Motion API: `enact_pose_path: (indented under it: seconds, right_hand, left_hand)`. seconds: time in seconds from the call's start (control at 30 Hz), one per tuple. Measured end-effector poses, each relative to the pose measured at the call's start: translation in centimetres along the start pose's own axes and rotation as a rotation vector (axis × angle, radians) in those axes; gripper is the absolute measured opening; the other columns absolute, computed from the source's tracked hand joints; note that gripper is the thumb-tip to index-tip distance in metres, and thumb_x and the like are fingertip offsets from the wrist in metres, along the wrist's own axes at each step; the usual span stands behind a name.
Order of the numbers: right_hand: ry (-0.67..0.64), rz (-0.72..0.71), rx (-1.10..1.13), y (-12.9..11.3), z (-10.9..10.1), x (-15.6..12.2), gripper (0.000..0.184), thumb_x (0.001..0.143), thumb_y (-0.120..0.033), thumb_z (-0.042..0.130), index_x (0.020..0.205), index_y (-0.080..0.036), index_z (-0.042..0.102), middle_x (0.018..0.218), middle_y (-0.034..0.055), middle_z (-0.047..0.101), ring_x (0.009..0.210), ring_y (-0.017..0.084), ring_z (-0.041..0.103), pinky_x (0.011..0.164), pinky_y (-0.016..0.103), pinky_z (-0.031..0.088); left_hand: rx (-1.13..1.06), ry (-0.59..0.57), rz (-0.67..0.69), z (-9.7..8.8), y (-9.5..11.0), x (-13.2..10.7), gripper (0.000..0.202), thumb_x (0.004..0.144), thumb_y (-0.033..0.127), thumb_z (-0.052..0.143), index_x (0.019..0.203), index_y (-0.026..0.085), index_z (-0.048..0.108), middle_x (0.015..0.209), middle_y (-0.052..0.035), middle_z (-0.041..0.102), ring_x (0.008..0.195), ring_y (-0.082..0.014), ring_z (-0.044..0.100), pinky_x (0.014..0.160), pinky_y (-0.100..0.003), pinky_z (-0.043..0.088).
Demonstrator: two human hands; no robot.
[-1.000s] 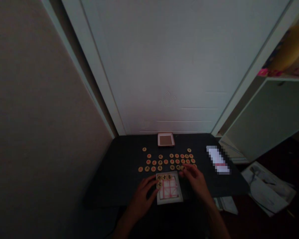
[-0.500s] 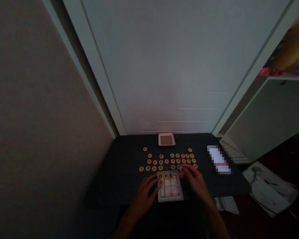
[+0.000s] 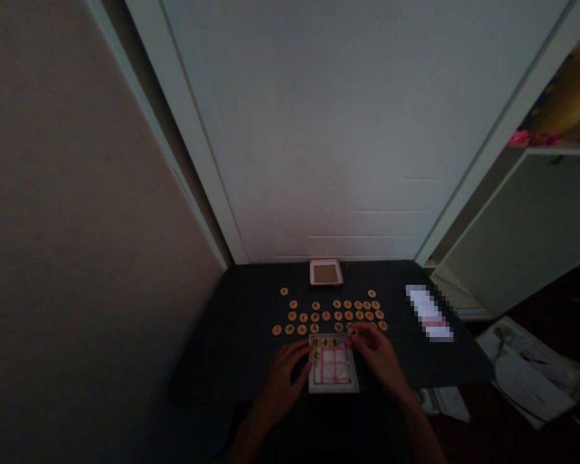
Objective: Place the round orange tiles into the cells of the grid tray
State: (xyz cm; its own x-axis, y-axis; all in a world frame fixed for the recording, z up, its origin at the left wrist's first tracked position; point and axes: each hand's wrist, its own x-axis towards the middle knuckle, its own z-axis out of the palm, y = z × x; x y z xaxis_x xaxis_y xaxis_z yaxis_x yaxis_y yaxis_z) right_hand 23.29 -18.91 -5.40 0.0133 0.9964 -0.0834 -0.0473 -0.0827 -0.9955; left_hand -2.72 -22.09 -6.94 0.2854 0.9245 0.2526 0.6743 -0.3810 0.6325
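A small square tray with red grid lines lies at the near edge of a dark table. Several round wooden game pieces sit along its far and left cells. My left hand rests against the tray's left side, fingers curled near a piece. My right hand is at the tray's far right corner, fingertips pinched on a round piece. Several more round pieces lie in loose rows on the table beyond the tray.
A small square lid or box sits at the table's far edge against a white door. A blurred white item lies at the right. Papers lie on the floor right of the table. A wall stands close on the left.
My right hand has drawn slightly left toward the tray's far right corner. The left hand has stayed at the tray's left side. The view has shifted a little.
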Motion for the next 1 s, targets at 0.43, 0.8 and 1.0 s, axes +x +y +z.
enact_pose_path:
  seconds: [0.43,0.8,1.0]
  right_hand:
    - [-0.064,-0.011,-0.051,-0.8,1.0,-0.7,0.039,0.075,-0.060,0.073,0.085,-0.022,0.065,0.066,-0.0009,0.067,0.062,0.019,0.065,0.062,0.030,0.050]
    - [-0.155,0.044,0.023,-0.2,1.9,-1.1,0.038,0.076,-0.051,0.075,0.100,-0.023,0.069,0.078,0.0015,0.075,0.074,0.021,0.069,0.065,0.029,0.051]
    - [-0.140,0.097,0.041,-0.3,2.2,-1.2,0.041,0.071,-0.051,0.079,0.100,-0.023,0.070,0.081,0.0032,0.077,0.076,0.024,0.071,0.064,0.031,0.054]
  left_hand:
    - [-0.034,0.003,-0.014,-0.1,0.2,0.0,0.030,0.098,0.034,0.054,0.128,0.034,0.061,0.131,-0.0031,0.065,0.122,-0.0243,0.058,0.112,-0.053,0.042]
    - [-0.022,0.029,-0.012,0.2,0.1,0.0,0.029,0.097,0.032,0.055,0.125,0.034,0.063,0.129,-0.0011,0.067,0.120,-0.0226,0.060,0.111,-0.049,0.044]
    - [-0.032,0.023,-0.009,0.3,-0.1,0.0,0.030,0.098,0.032,0.054,0.127,0.033,0.062,0.130,-0.0022,0.066,0.121,-0.0234,0.060,0.109,-0.049,0.046]
